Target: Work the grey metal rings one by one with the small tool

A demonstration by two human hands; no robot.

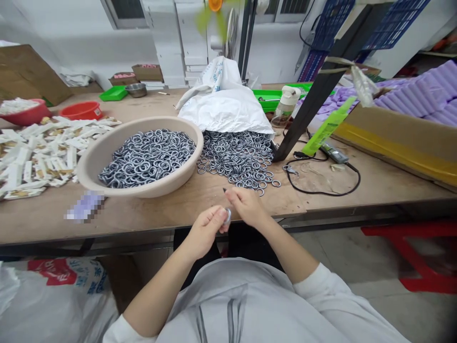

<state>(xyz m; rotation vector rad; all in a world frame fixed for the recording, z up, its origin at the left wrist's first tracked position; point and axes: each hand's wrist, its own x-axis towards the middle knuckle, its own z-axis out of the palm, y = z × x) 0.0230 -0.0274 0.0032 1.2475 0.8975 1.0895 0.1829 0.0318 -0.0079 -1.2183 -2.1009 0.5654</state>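
Observation:
My left hand point(204, 232) is closed in a pinch on a grey ring point(228, 216) just in front of the table's front edge. Beside it, my right hand point(250, 206) is closed on a thin tool with a dark tip point(224, 189); the rest of the tool is hidden in the fingers. Just beyond my hands, a loose pile of grey rings point(239, 159) spills from a white woven sack point(228, 112). To the left stands a beige basin point(143, 191) holding many similar rings point(150, 157).
White strip-like pieces point(39, 157) are heaped at the left, near a red basin point(81, 110). A dark slanted post point(310, 90) rises on the right, beside a black cable point(332, 193) and a cardboard box point(403, 143) of purple pieces. A red stool point(424, 257) stands below.

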